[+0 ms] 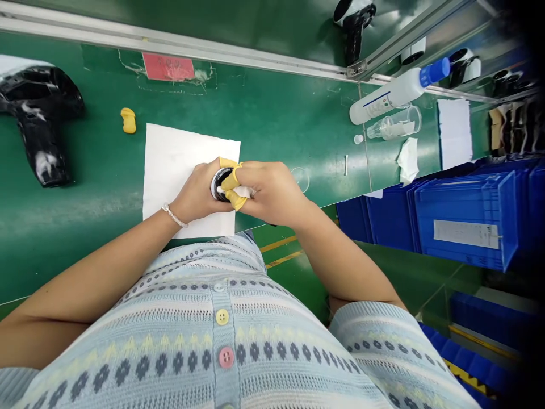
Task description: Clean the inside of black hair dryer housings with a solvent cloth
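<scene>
Well, the left hand cups a small round black part over a white paper sheet, fingers curled around its rim, while the right hand pinches a white wipe against it between yellow finger cots. It looks light, stiff and slippery, safest held by the edge.

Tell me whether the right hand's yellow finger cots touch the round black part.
Touching: the head view shows yellow finger cots on the right hand against the round black part.
</scene>
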Demonstrator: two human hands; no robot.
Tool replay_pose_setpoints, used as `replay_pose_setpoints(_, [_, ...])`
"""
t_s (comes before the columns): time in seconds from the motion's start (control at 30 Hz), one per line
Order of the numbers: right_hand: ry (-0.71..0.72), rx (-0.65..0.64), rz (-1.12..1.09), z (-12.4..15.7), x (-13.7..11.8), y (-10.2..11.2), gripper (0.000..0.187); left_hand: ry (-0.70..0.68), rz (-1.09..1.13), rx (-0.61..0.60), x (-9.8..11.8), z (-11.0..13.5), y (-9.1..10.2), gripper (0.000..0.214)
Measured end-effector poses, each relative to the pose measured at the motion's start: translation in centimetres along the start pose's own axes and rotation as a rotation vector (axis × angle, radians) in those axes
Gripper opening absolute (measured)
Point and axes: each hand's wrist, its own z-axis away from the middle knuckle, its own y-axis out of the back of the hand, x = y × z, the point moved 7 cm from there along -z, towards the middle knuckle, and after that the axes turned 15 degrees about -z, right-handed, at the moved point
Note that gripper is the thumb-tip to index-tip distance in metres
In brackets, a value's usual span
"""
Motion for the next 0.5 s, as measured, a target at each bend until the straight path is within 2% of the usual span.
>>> replay_pose_setpoints(0.1, [0.083,-0.045,-0.069,-0.1,-0.6,0.4,0.009,-0.035,0.065,-0.001,-0.1,0.2,-0.2,0.047])
replay_pose_setpoints(0.17, [0.166,0.043,-0.138,0.5,-1.3,1.3,0.015,-0.038,0.121,0.005,-0.3,0.4,-0.4,0.053])
replay_pose_setpoints(0.23, [0.224,0.250,-0.188,2.2,-1.6,2.7,0.020,0.000,0.159,0.012,-0.7,0.7,-0.3,0.064])
replay_pose_setpoints(0.33, [0.203,0.622,-0.196,6.6,-0.9,4.2,0.016,0.107,0.153,0.013,-1.5,0.6,0.9,0.069])
replay_pose_setpoints(0.37, [0.168,0.762,-0.235,8.4,-0.1,4.4,0.012,0.130,0.139,0.006,-1.6,0.4,1.7,0.068])
replay_pose_setpoints(0.43, [0.070,0.938,-0.321,11.6,1.9,3.8,0.008,0.140,0.095,-0.001,-1.7,-0.6,4.1,0.065])
replay_pose_setpoints(0.5, [-0.042,0.979,-0.363,13.4,3.9,2.1,0.007,0.127,0.001,0.024,-1.9,-2.3,7.3,0.064])
